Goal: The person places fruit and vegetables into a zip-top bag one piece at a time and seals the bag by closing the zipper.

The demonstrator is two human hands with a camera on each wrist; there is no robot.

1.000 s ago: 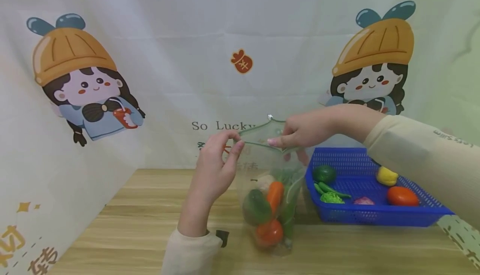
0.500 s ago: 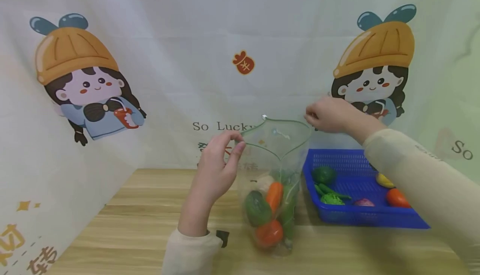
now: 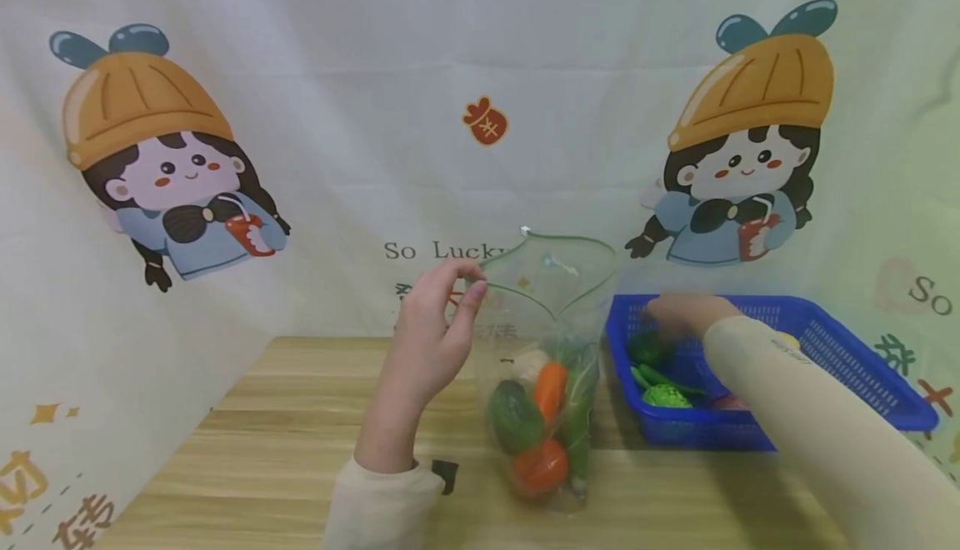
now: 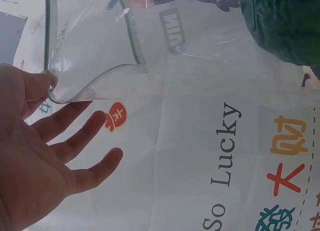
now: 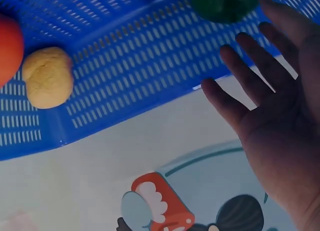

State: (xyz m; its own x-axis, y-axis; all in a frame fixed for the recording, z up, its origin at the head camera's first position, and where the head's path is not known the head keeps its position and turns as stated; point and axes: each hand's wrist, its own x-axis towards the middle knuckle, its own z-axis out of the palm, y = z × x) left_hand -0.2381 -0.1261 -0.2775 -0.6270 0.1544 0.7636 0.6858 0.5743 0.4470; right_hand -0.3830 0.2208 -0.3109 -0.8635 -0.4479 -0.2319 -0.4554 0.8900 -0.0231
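A clear zip bag with a green-edged mouth stands open on the table. Through its side show a carrot, a tomato, a dark green vegetable, a pale item and long green ones. My left hand pinches the left end of the bag's rim between thumb and index finger; the other fingers spread loose in the left wrist view. My right hand, blurred, reaches into the blue basket. Its fingers are extended beside a dark green round vegetable, with no grip visible.
Also in the basket lie green peppers, a bright green bumpy vegetable, a partly hidden pink item, a yellow item and a tomato. A printed cloth hangs behind the wooden table.
My right hand has left the bag's mouth, moved right and come down into the basket. The bag's mouth now gapes wider. My left hand has kept its pinch in place.
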